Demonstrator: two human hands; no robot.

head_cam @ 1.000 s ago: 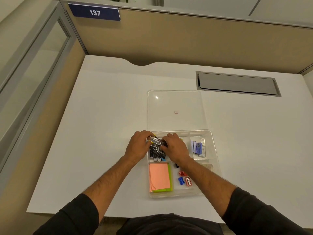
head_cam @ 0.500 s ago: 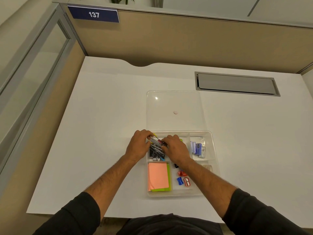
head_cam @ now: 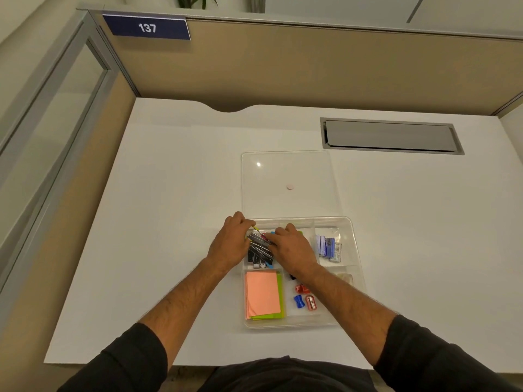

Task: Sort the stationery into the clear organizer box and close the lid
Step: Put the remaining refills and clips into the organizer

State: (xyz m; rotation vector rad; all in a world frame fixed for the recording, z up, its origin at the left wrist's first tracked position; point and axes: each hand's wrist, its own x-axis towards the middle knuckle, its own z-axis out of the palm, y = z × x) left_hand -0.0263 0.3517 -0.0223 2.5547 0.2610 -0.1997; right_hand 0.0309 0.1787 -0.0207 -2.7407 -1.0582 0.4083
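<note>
While my left hand [head_cam: 230, 243] and right hand [head_cam: 291, 248] pinch the pens [head_cam: 260, 246] together, some could slip outside the organizer box [head_cam: 352, 250]

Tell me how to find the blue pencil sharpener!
Look in the clear organizer box on the white desk, in the near compartment right of the orange sticky notes. The blue sharpener sits among red ones; it is the only blue one.
</note>
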